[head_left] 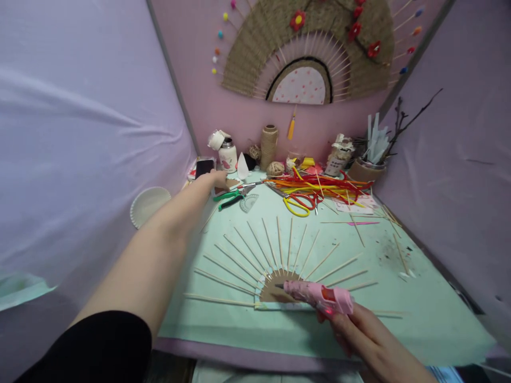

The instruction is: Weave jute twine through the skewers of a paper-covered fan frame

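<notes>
My right hand is wrapped round a pink glue gun, its dark nozzle pointing left over a brown cardboard half-disc. Thin wooden sticks fan outward from that half-disc on the pale green table. My left arm stretches to the back left, where my left hand is over a small brown piece, near a dark phone and green-handled pliers. The fingers of my left hand are mostly hidden, and its grip cannot be made out.
Yellow and red-handled scissors lie beside orange and red strips. Behind stand a white jar, a twine spool and a pot with twigs. A white dish is at left. A decorated fan hangs above.
</notes>
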Demonstrator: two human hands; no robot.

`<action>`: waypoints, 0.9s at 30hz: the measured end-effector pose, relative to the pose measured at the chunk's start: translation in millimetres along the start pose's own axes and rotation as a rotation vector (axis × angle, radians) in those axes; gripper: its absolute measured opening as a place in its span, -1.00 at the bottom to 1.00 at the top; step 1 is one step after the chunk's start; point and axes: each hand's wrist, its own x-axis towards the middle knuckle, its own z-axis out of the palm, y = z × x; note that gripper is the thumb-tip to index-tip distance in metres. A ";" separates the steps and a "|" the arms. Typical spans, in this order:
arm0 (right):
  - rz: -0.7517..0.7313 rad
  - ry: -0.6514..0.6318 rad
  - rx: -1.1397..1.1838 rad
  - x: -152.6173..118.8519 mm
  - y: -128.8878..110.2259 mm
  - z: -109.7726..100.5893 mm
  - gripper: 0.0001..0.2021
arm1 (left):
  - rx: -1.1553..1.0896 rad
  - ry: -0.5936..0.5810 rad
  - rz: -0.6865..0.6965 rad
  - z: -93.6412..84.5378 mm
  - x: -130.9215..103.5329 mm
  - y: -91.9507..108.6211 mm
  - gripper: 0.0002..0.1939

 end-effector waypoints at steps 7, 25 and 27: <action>0.050 0.012 -0.040 4.6 12.3 0.9 -0.43 | 0.004 0.087 -0.098 -14.3 3.8 8.9 -0.35; -0.009 0.093 -0.057 -12.9 9.0 -5.8 -0.47 | -1.720 0.301 0.173 -56.5 -180.8 41.6 -0.48; -0.002 0.139 -0.004 -13.7 4.9 -5.6 -0.46 | -1.882 0.201 0.056 -32.2 -221.4 53.3 -0.47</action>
